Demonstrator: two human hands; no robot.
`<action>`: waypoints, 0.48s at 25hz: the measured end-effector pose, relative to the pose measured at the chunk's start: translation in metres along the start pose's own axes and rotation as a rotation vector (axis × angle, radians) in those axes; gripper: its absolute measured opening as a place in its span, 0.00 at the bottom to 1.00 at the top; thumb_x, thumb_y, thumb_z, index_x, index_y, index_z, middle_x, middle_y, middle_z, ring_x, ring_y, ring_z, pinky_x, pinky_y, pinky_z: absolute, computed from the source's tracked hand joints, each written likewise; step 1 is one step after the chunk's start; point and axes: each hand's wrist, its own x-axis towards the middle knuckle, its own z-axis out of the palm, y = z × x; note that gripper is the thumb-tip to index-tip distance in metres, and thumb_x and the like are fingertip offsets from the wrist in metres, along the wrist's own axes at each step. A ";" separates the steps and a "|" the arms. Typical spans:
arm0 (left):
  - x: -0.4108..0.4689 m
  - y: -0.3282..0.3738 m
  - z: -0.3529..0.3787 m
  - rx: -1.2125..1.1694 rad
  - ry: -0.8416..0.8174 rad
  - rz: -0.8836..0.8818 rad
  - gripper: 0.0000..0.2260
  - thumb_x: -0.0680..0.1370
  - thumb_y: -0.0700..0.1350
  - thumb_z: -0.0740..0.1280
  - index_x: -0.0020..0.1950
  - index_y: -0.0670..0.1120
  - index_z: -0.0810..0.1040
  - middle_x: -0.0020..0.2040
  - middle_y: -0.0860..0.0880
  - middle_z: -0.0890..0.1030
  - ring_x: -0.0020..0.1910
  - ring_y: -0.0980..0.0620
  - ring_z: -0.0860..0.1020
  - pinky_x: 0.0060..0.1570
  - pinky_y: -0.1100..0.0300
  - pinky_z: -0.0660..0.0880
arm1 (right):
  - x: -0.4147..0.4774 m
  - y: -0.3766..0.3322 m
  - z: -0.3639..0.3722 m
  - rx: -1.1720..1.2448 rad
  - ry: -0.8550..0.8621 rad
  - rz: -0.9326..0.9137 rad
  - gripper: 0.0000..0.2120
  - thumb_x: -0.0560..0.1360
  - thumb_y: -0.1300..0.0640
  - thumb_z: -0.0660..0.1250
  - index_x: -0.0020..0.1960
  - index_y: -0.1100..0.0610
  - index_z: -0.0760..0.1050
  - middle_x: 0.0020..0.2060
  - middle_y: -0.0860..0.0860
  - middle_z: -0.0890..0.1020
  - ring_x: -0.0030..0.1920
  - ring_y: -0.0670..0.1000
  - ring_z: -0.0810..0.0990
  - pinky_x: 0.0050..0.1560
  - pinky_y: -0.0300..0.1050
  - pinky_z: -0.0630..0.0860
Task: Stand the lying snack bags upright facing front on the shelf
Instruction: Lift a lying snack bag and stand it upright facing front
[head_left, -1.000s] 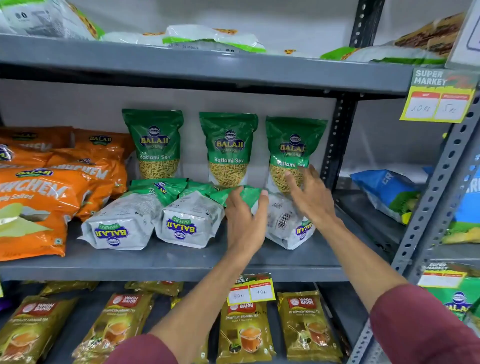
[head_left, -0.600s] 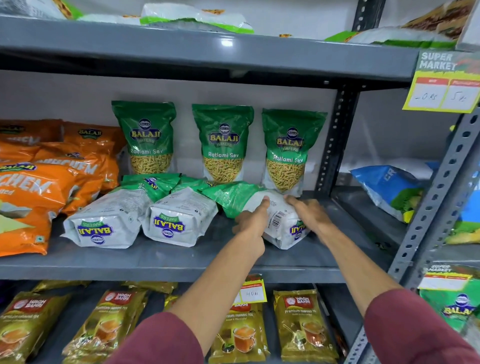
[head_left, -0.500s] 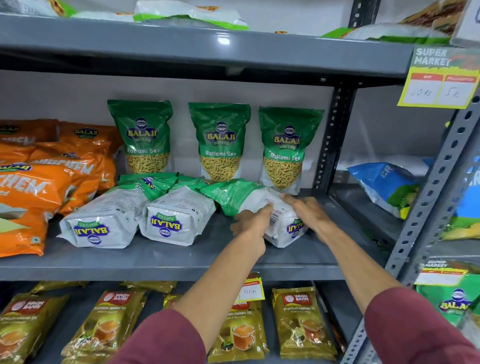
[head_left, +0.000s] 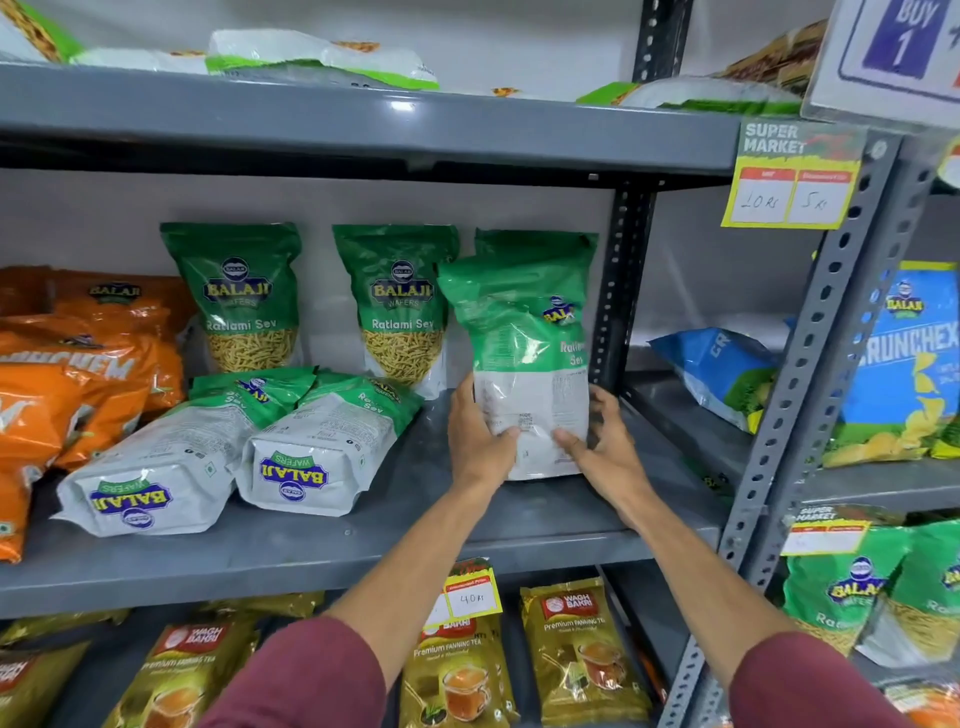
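A green and white Balaji Ratlami Sev bag stands upright at the right end of the grey shelf, its printed back and side toward me. My left hand grips its lower left edge and my right hand its lower right. It hides most of an upright green bag behind it. Two more upright green bags face front at the back. Two bags lie flat with their bases toward me: one on the left, one in the middle.
Orange snack bags pile up at the shelf's left end. A perforated upright post stands just right of the held bag. Blue bags fill the neighbouring bay. Tea packets line the lower shelf, and a price tag hangs on the shelf lip.
Both hands took hold of the rightmost lying bag and tipped it up from flat to upright in front of the right rear bag. The other two lying bags have not moved.
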 end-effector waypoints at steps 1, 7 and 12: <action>0.005 -0.001 -0.001 0.010 -0.011 0.018 0.37 0.69 0.32 0.73 0.76 0.48 0.66 0.72 0.48 0.74 0.73 0.47 0.71 0.73 0.48 0.69 | 0.001 -0.001 0.001 -0.034 0.012 0.020 0.38 0.74 0.62 0.75 0.78 0.51 0.60 0.70 0.53 0.75 0.67 0.53 0.78 0.67 0.53 0.77; 0.016 -0.003 0.000 0.110 -0.038 0.062 0.35 0.70 0.30 0.71 0.74 0.47 0.66 0.70 0.47 0.74 0.70 0.47 0.73 0.71 0.49 0.71 | 0.003 0.002 0.007 -0.242 0.066 0.101 0.37 0.72 0.53 0.77 0.76 0.52 0.65 0.71 0.52 0.68 0.74 0.53 0.67 0.68 0.41 0.62; -0.008 -0.008 0.006 0.116 0.126 0.127 0.19 0.70 0.41 0.74 0.57 0.50 0.70 0.53 0.49 0.77 0.52 0.52 0.78 0.51 0.50 0.78 | -0.014 -0.017 0.015 -0.315 0.200 0.067 0.34 0.68 0.46 0.79 0.66 0.55 0.66 0.63 0.55 0.75 0.65 0.58 0.77 0.61 0.56 0.76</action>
